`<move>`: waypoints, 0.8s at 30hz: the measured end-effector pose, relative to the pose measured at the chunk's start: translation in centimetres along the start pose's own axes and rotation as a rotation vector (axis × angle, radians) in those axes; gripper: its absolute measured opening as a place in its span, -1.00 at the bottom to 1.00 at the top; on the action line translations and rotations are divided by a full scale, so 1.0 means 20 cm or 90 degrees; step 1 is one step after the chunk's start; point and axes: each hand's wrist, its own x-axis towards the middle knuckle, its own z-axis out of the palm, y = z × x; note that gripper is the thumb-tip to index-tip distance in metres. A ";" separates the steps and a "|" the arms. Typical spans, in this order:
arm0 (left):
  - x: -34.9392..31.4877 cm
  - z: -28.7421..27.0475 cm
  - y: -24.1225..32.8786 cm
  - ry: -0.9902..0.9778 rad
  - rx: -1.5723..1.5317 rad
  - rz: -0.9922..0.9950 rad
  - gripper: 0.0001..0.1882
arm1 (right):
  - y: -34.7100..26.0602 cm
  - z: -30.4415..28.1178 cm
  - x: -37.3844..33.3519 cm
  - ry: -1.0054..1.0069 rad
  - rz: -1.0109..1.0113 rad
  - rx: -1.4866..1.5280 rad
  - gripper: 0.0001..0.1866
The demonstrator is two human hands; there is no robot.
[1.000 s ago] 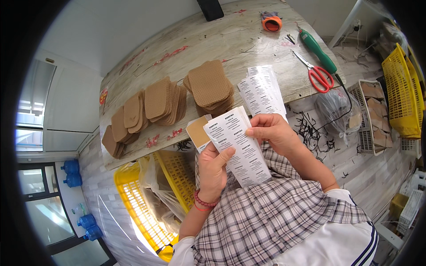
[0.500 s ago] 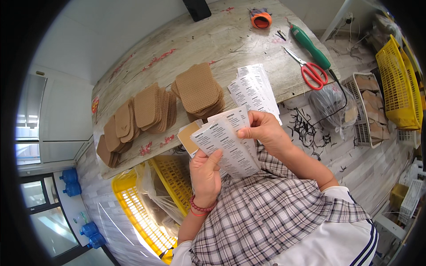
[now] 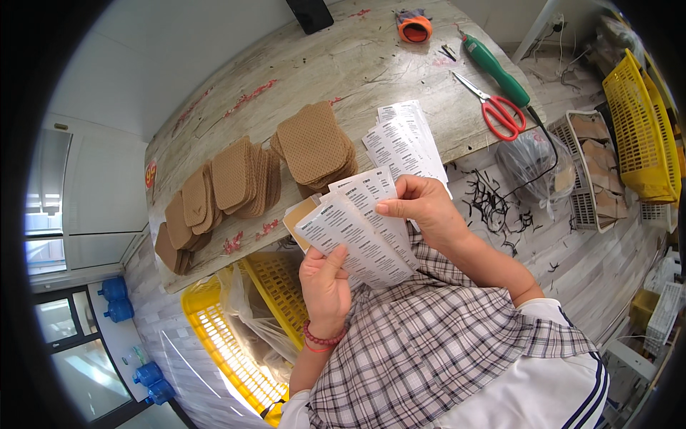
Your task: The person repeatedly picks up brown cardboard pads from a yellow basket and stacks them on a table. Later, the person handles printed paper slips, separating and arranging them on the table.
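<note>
Both hands hold a fanned bundle of white printed label sheets (image 3: 361, 232) in front of my body, just off the table's near edge. My left hand (image 3: 325, 289) grips the lower left of the bundle, thumb on top and fingers underneath. At the upper right edge, my right hand (image 3: 429, 211) pinches the sheets between thumb and bent fingers; those fingertips are partly hidden. A tan piece (image 3: 300, 213) sticks out behind the bundle's left side. More label sheets (image 3: 407, 139) lie spread on the table beyond my right hand.
Stacks of brown textured pads (image 3: 311, 143) line the table's (image 3: 214, 121) near edge. Red-handled scissors (image 3: 500, 114), a green corded tool (image 3: 496, 71) and an orange roll (image 3: 414, 28) lie farther back. Below stands a yellow basket (image 3: 282, 286) with a plastic bag. Black scraps (image 3: 493, 211) litter the floor.
The bundle has tilted slightly, and its sheets have fanned a little to the left. My right thumb has slid slightly left along the sheets. The whole view has shifted slightly.
</note>
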 end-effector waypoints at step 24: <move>-0.01 -0.08 -0.04 -0.018 -0.028 0.034 -0.71 | 0.03 0.03 0.00 0.019 -0.028 0.085 -0.81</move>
